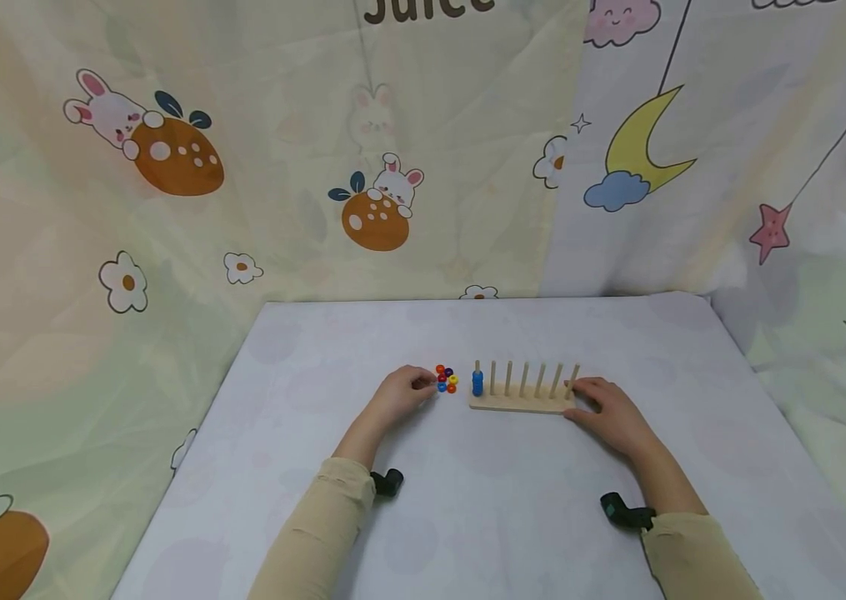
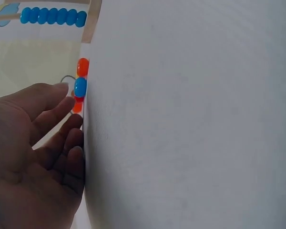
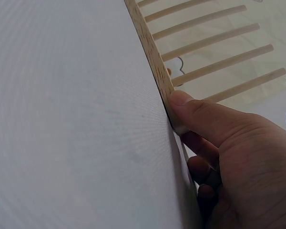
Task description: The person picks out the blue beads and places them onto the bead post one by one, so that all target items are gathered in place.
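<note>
A wooden peg board [image 1: 523,405] with a row of upright pegs stands on the table. Several blue beads [image 2: 53,16] are stacked on its leftmost peg; the other pegs are bare. My right hand [image 1: 610,414] holds the board's right end, its thumb [image 3: 182,98] pressed on the base. Left of the board lies a small cluster of loose beads [image 1: 447,378] in red, orange, yellow, blue and purple. My left hand [image 1: 402,393] is beside that cluster, thumb and forefinger apart, fingertips close to a blue bead [image 2: 80,88]. Nothing shows between those fingertips.
A white cloth covers the table [image 1: 483,500], whose back edge meets a hanging cloth [image 1: 280,167] printed with rabbits, flowers and a moon. Each wrist carries a dark camera, one on the left wrist [image 1: 388,482] and one on the right wrist [image 1: 625,512].
</note>
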`<state>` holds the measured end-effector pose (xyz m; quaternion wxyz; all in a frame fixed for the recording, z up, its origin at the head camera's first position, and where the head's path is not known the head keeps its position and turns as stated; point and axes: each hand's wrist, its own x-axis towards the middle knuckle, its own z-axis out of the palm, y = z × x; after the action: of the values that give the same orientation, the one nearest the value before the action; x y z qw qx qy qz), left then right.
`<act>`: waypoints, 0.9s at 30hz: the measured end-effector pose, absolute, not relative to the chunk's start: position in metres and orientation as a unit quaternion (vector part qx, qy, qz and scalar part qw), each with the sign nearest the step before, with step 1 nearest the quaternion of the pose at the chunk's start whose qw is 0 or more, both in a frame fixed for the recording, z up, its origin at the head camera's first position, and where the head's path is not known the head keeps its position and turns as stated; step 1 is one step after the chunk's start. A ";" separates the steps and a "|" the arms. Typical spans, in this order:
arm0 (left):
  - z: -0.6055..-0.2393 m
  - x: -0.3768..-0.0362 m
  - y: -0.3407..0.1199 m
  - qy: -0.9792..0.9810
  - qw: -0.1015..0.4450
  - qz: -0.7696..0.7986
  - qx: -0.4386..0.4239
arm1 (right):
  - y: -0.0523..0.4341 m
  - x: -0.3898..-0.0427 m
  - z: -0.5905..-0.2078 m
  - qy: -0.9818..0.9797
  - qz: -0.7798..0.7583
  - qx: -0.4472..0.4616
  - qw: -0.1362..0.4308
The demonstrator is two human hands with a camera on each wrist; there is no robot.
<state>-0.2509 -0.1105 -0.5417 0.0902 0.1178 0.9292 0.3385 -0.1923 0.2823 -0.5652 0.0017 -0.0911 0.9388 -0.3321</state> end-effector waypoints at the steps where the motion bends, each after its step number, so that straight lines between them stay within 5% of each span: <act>1: -0.542 -0.251 -0.110 0.931 0.092 0.333 0.119 | 0.282 -0.193 -0.565 0.939 -0.332 -0.092 0.002; 27: -0.547 -0.256 -0.096 0.953 0.067 0.265 0.129 | 0.283 -0.193 -0.566 0.938 -0.335 -0.094 0.000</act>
<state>-0.2564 -0.0963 -0.5467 0.0673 0.1288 0.9534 0.2645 -0.1925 0.2827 -0.5656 -0.0003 -0.0936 0.9375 -0.3351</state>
